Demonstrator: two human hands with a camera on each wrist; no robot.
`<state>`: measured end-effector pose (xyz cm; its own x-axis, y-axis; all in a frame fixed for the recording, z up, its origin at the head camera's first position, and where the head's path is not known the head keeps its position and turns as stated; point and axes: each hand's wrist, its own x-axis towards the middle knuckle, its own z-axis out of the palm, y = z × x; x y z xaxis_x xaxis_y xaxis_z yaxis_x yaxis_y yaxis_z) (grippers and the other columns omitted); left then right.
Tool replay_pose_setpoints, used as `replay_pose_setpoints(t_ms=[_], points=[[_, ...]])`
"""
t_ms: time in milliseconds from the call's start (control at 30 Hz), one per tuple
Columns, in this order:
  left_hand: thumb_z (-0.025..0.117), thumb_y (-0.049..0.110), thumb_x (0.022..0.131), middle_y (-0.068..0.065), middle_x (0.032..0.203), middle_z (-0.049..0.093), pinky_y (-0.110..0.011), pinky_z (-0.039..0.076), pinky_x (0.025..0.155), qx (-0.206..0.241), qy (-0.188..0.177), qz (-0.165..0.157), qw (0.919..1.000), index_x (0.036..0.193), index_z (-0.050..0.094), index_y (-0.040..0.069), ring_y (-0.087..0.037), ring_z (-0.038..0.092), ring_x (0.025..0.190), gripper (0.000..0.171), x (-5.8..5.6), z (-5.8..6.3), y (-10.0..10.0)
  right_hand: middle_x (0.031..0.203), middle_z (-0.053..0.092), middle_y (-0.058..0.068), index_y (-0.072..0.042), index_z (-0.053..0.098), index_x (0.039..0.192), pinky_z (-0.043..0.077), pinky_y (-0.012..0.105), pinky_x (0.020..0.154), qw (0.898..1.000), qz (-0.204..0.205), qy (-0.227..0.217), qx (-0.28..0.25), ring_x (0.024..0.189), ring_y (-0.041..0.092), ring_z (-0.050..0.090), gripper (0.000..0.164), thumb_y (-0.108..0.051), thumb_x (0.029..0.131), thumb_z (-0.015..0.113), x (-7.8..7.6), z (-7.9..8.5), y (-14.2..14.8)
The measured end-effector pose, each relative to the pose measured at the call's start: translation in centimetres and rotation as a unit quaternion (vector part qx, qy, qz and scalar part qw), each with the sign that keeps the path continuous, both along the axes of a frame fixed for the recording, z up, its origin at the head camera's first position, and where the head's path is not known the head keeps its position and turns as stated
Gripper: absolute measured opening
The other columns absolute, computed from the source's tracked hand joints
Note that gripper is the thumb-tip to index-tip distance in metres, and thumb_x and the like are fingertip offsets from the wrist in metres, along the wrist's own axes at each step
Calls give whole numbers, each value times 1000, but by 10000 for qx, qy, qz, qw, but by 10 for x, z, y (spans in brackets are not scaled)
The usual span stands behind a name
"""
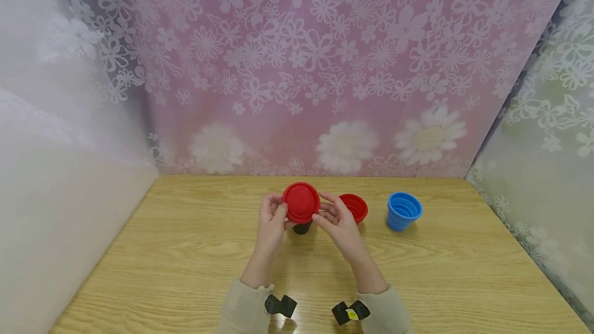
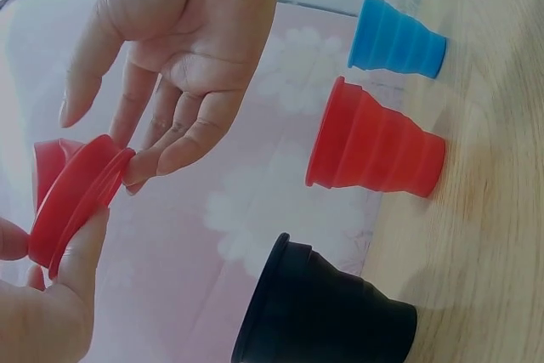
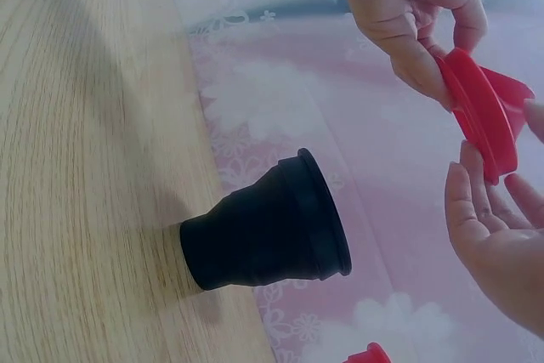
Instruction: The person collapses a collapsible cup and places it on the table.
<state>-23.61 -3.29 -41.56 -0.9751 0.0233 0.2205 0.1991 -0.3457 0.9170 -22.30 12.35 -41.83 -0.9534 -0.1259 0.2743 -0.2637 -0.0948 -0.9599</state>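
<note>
Raised above the table, a red collapsible cup [image 1: 301, 202] shows as a folded round disc, with part of it bulging out past the thick rim in the left wrist view. My left hand [image 1: 271, 223] pinches its left edge, thumb on the near face. At the opposite edge, the fingers of my right hand [image 1: 341, 226] touch the rim, loosely extended; its thumb stands apart from the cup in the left wrist view. A black collapsible cup [image 3: 263, 227] stands upright and extended on the table, mostly hidden behind the held cup in the head view.
Right of the black cup stands a second red cup [image 2: 378, 142], extended and partly behind my right hand in the head view. Farther right is a blue cup [image 1: 403, 211], also extended. A pink flowered curtain [image 1: 297, 66] hangs along the back edge of the wooden table [image 1: 185, 262].
</note>
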Motion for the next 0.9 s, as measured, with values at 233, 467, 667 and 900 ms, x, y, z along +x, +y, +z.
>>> replay_pose_setpoints(t_ms=[233, 467, 667, 900], points=[[36, -5, 89, -14, 100, 45, -29, 52, 65, -54, 34, -280, 9996, 106, 32, -4, -16, 58, 79, 17, 1, 1, 1, 106, 54, 19, -1, 43, 124, 49, 32, 76, 9995, -285, 34, 128, 89, 21, 56, 48, 1, 80, 62, 0, 1, 0], [38, -7, 87, -16, 101, 46, -32, 52, 67, -300, -78, -579, 9978, 129, 33, -1, -19, 59, 82, 42, 1, 1, 0, 110, 53, 16, -2, 47, 121, 48, 27, 76, 9980, -607, -62, 133, 90, 24, 53, 43, 0, 81, 62, 1, 2, 3], [39, -10, 85, -17, 104, 48, -35, 51, 69, -370, -87, -645, 9972, 128, 40, -1, -20, 60, 83, 44, 2, 1, 1, 112, 52, 16, -2, 48, 120, 47, 25, 78, 9979, -629, -173, 32, 95, 27, 51, 41, -4, 82, 62, 3, 3, 4], [45, -1, 90, -17, 109, 49, -30, 52, 67, -213, -148, -479, 9985, 117, 43, -6, -18, 59, 83, 28, 2, 2, -1, 114, 51, 15, 0, 49, 120, 48, 26, 77, 9978, -653, -47, -58, 94, 23, 53, 37, -1, 84, 58, 1, 4, 4]])
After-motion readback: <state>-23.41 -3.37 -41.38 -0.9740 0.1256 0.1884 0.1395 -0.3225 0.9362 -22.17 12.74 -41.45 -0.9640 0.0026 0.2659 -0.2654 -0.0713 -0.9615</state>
